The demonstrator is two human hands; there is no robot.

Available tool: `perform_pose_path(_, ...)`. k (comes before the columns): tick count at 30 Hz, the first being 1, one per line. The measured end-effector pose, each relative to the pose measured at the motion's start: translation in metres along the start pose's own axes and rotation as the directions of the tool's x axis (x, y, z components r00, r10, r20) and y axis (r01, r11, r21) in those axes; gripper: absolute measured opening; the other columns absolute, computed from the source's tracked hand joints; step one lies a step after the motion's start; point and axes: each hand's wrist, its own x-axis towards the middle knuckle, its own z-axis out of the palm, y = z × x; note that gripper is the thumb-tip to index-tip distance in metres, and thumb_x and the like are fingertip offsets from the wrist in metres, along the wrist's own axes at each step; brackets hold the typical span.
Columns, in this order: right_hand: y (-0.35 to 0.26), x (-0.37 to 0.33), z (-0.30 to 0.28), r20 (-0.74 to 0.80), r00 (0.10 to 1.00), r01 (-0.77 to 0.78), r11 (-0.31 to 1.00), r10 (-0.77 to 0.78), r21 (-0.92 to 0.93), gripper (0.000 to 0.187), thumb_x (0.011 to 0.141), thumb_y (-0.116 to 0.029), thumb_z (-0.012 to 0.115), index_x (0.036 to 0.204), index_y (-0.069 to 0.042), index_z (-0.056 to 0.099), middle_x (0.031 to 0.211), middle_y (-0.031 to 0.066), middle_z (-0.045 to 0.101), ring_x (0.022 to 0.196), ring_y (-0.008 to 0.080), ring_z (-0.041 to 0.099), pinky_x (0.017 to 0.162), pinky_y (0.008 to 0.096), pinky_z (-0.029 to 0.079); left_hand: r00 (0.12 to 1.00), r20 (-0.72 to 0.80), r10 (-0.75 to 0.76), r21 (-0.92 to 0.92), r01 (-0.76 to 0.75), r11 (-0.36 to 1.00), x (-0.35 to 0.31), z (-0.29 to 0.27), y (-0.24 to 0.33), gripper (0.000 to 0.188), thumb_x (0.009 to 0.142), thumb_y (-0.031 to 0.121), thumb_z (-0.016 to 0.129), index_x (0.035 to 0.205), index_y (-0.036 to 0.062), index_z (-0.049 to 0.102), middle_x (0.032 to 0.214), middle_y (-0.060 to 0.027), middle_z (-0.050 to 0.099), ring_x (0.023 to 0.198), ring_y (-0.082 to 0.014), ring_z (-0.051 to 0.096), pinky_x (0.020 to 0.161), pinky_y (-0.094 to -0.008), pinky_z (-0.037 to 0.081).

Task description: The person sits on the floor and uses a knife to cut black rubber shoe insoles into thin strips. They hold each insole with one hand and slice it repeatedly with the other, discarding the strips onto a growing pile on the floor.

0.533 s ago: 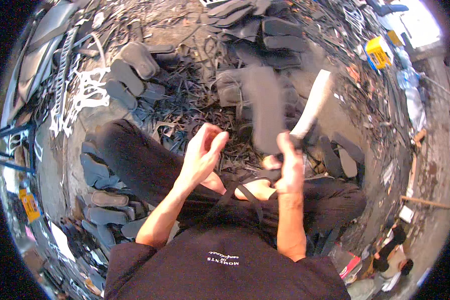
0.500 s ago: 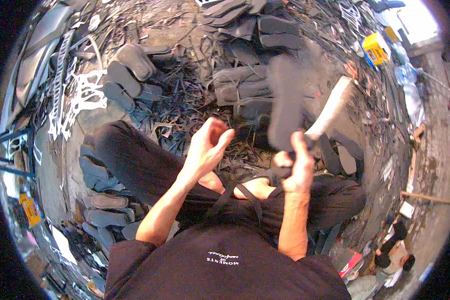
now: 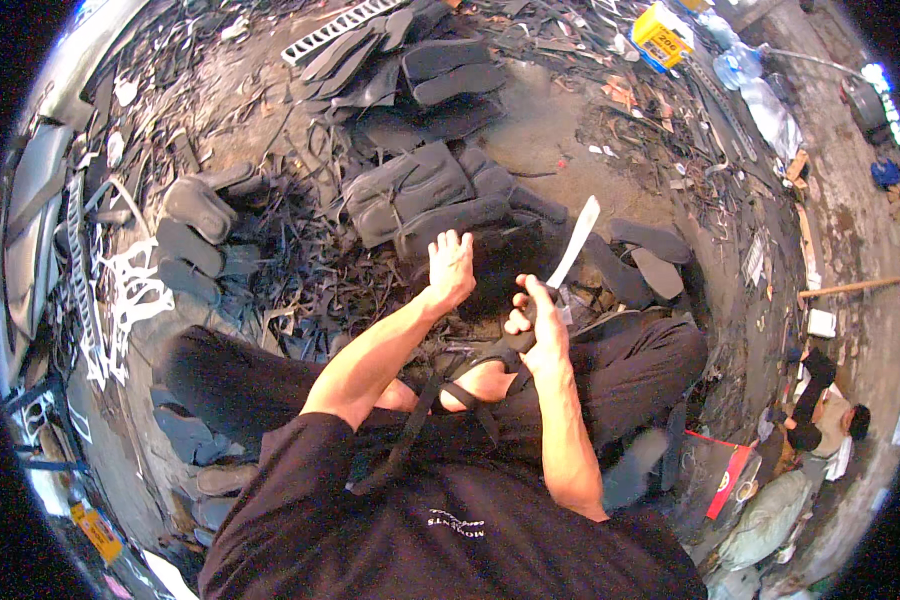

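My right hand (image 3: 544, 325) is closed around the dark handle of a knife. Its long, pale, slightly curved blade (image 3: 577, 243) points up and away to the right. My left hand (image 3: 452, 270) reaches forward with its fingers extended at the near edge of a pile of dark shoe soles (image 3: 410, 195); I see nothing in it. Between the hands lies a very dark patch, where single pieces cannot be told apart. Black straps (image 3: 470, 405) hang over my crossed legs.
Dark offcut strips (image 3: 300, 235) cover the ground to the left, beside more soles (image 3: 192, 240) and white cut-out sheets (image 3: 135, 295). Further soles lie ahead (image 3: 450, 70) and right (image 3: 655, 265). A yellow box (image 3: 662, 38) and plastic bottles (image 3: 738, 68) are at far right.
The blurred dark sole at my right hand is no longer there. The knife has swung more upright, and my left hand has gone from curled to reaching forward. The view has turned.
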Motion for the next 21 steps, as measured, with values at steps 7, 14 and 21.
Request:
perform_pose_path(7,0.013,0.006,0.007,-0.128,0.814,0.487,0.786,-0.566,-0.380,0.072,0.090,-0.045,0.088,0.137,0.000,0.058,0.114,0.0074,0.070,0.094,0.0183,0.064,0.085,0.0347,0.053,0.940,-0.155,0.303,-0.245,-0.334,0.910,-0.098,-0.085,0.069,0.048,0.078,0.011,0.078,0.123,0.0031,0.063,0.113,-0.0239,0.059,0.109,-0.0460,0.061,0.089,-0.0543,0.052)
perform_pose_path(14,-0.037,-0.047,0.059,0.288,0.935,0.322,0.838,-0.209,-0.440,0.028,0.090,-0.033,0.086,0.104,-0.013,0.074,0.086,-0.0067,0.069,0.068,0.0041,0.058,0.054,0.0227,0.044,0.830,-0.489,-0.268,-0.652,-0.144,0.744,-0.175,-0.210,0.029,0.113,0.074,0.034,0.098,0.161,0.0039,0.033,0.151,-0.0242,0.050,0.141,-0.0385,0.049,0.118,-0.0527,0.039)
perform_pose_path(21,-0.012,-0.072,0.139,0.587,0.776,0.611,0.502,-0.230,-0.612,0.039,0.102,-0.036,0.075,0.120,-0.003,0.065,0.098,0.0110,0.071,0.082,0.0191,0.062,0.083,0.0346,0.051,0.649,-0.032,-0.760,-0.994,0.060,0.094,-0.221,-0.229,-0.030,0.041,0.093,0.029,0.087,0.120,0.0015,0.074,0.108,-0.0051,0.077,0.089,-0.0117,0.071,0.082,-0.0295,0.058)
